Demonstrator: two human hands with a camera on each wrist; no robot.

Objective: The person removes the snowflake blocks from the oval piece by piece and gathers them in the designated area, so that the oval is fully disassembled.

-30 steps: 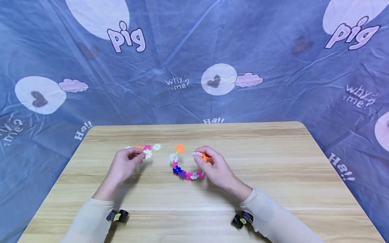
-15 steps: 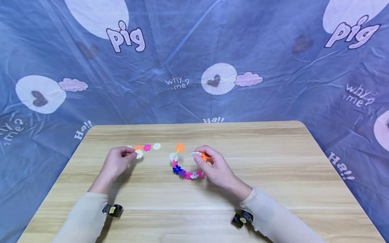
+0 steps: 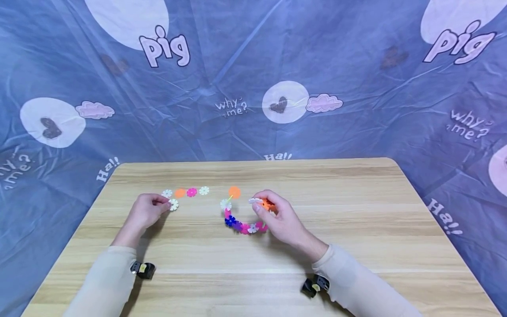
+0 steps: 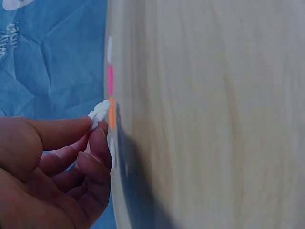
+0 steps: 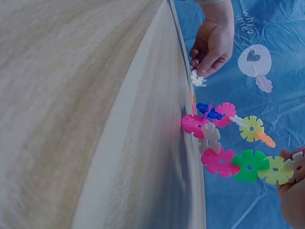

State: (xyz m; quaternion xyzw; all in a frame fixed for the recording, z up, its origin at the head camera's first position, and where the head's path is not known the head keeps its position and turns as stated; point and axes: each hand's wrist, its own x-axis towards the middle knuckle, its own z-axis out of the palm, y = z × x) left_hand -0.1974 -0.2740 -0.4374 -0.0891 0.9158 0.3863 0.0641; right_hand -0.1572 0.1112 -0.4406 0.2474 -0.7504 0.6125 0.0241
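Note:
Between thumb and fingertips my left hand (image 3: 148,212) pinches a white snowflake disc (image 3: 173,204), held over the left part of the table. The left wrist view shows that white disc (image 4: 99,113) nearly edge-on. My right hand (image 3: 283,218) grips one end of a curved chain of interlocked snowflake discs (image 3: 245,228). Pink, blue, purple, white, green, yellow and orange discs make up the chain, which hangs in an arc left of the hand. In the right wrist view a green disc (image 5: 250,166) sits near the gripped end. An orange disc (image 3: 234,192) tips the free end.
Behind the left hand lies a row of loose discs: a white disc (image 3: 167,193), an orange disc (image 3: 180,193), a pink disc (image 3: 192,192) and another white disc (image 3: 203,190). The wooden table (image 3: 356,189) backs onto a blue printed cloth (image 3: 245,132).
My left hand has moved left with the white disc, uncovering the leftmost loose white disc. The right hand and the chain have stayed almost still.

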